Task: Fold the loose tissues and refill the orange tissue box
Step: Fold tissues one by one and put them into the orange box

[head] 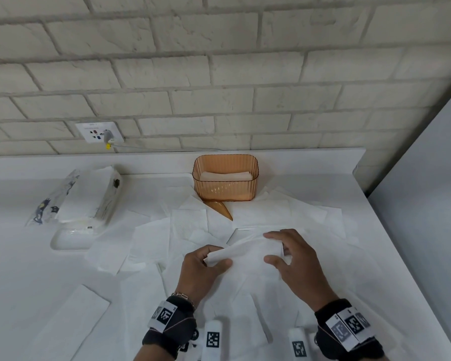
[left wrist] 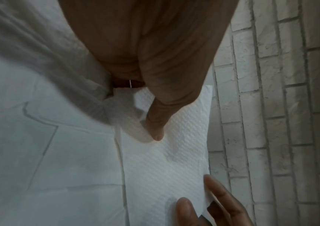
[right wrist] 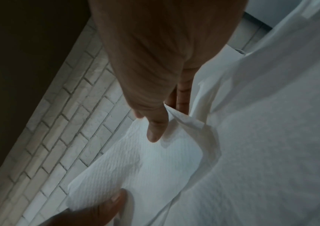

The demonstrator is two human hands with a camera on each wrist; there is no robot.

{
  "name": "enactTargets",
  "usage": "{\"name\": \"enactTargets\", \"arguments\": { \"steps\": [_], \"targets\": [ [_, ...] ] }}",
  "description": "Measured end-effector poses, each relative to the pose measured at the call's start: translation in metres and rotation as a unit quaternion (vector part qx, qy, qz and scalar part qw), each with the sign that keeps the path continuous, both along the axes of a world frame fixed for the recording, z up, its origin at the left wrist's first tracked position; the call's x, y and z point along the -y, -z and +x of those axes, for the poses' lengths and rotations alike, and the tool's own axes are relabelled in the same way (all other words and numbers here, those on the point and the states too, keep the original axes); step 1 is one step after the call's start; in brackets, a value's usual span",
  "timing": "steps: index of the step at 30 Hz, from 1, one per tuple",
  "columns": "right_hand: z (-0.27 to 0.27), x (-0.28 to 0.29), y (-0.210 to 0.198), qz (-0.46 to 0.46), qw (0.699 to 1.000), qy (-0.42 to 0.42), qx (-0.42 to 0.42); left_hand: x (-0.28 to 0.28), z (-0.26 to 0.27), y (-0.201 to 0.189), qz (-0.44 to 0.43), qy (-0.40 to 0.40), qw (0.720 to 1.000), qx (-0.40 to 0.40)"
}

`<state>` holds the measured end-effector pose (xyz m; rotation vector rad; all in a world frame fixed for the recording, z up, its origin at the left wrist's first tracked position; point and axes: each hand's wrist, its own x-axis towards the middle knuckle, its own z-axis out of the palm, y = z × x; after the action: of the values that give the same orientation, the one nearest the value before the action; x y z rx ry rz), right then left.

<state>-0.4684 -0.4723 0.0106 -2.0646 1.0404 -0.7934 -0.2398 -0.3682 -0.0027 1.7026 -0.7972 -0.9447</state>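
A white embossed tissue, partly folded, is held up in front of the orange tissue box, left hand pinching one end, right hand the other. Only the head view shows the box, with folded tissues inside; the wrist views reveal the tissue's ribbed texture.

Embossed matt paper tissue; glossy ribbed translucent plastic box; rough brick wall
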Motion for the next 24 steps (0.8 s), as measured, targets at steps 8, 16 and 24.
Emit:
{"name": "enactTargets", "arguments": {
  "steps": [8,16,24],
  "targets": [
    [0.001,0.009,-0.004,0.026,0.999,-0.004,-0.025,-0.001,0.002,0.002,-0.002,0.027,0.999,0.016],
    [-0.007,0.007,-0.020,-0.001,0.996,-0.056,-0.063,-0.003,0.001,-0.012,0.018,0.040,0.999,0.004],
    [-0.006,0.002,-0.026,-0.001,0.998,-0.028,-0.060,-0.003,-0.002,-0.003,-0.008,0.016,1.000,-0.012]
  ]
}}
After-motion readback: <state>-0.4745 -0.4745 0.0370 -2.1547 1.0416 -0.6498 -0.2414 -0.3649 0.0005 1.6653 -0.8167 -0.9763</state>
